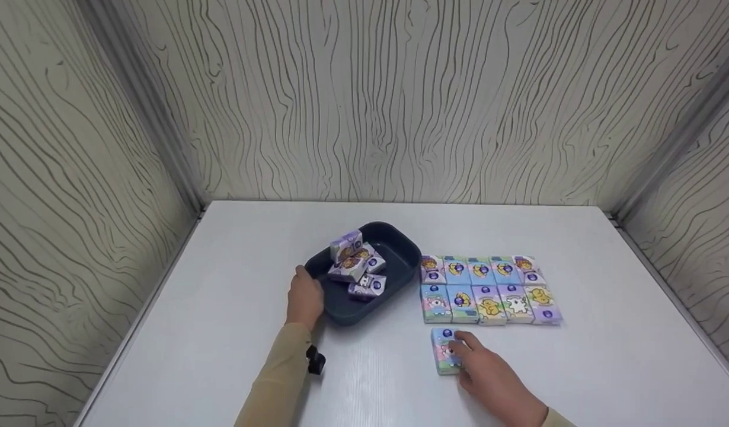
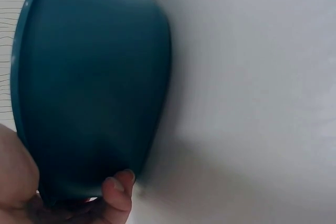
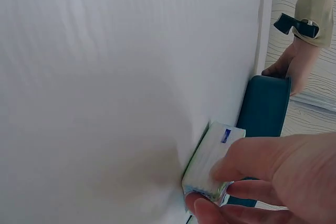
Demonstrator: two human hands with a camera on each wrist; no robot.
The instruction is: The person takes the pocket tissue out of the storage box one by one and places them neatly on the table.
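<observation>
Both hands are busy: left hand (image 1: pixel 304 300) is gripping the dark blue plastic tray's (image 1: pixel 400 252) rim, right hand (image 1: pixel 489 375) is pinching a light, soft, pastel tissue pack (image 1: pixel 443 351) by its long edges.

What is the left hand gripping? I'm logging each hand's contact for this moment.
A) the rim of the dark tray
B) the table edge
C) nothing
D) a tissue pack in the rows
A: the left hand curls over the near-left rim of the dark tray, and the left wrist view shows its thumb against the tray's wall.
</observation>
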